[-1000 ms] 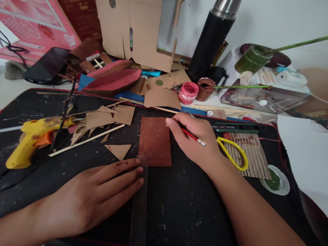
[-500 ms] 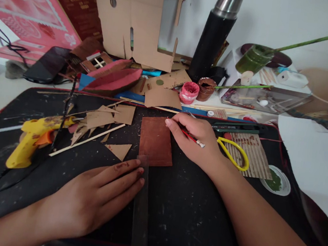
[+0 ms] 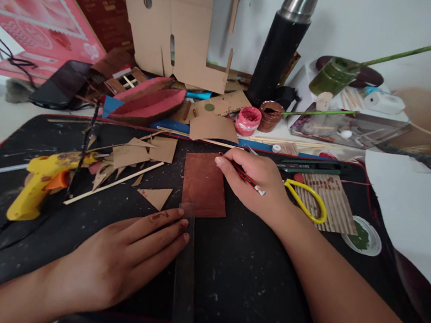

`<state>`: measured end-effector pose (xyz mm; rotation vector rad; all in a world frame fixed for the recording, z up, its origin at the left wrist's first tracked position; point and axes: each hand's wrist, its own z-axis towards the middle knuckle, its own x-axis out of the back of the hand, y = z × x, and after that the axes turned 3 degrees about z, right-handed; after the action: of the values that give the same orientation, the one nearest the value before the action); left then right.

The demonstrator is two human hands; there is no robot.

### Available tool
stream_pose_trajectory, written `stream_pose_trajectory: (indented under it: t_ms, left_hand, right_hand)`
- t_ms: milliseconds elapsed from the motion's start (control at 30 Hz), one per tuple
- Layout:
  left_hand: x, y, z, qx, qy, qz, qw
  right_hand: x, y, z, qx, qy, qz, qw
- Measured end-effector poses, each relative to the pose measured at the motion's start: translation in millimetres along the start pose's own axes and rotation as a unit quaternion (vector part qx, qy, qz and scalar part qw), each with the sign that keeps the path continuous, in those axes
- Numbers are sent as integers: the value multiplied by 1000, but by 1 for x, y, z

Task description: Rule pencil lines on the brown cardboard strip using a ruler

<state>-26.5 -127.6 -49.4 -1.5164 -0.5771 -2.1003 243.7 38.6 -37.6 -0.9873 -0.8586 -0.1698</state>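
Note:
A reddish-brown rectangular piece of card lies on the black mat in the middle. My left hand rests on the mat, its fingers stretched out flat, with the fingertips on a clear ruler. The ruler's far end overlaps the card's near left corner; the left thumb is hidden. At the card's upper right, my right hand is closed round a red and black pencil, its eraser end toward me. The pencil's tip is hidden by the fingers. Yellow-handled scissors lie just right of this hand.
A yellow glue gun, cardboard scraps and a thin wooden stick lie left. Corrugated card and a lid of green paint lie right. Behind stand paint jars and a black thermos.
Both hands hold nearly the same positions. The right hand and pencil have shifted very slightly left, with the whole view moving a little too.

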Motion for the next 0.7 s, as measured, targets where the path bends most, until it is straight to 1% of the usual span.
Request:
stream_pose_trajectory:
  t_ms: [133, 700]
  left_hand:
    - [0, 0, 0, 0, 6, -11, 1000]
    - [0, 0, 1, 21, 28, 6, 999]
  right_hand:
    - [1, -1, 1, -3, -6, 4, 1000]
    - [4, -8, 1, -4, -29, 0, 1000]
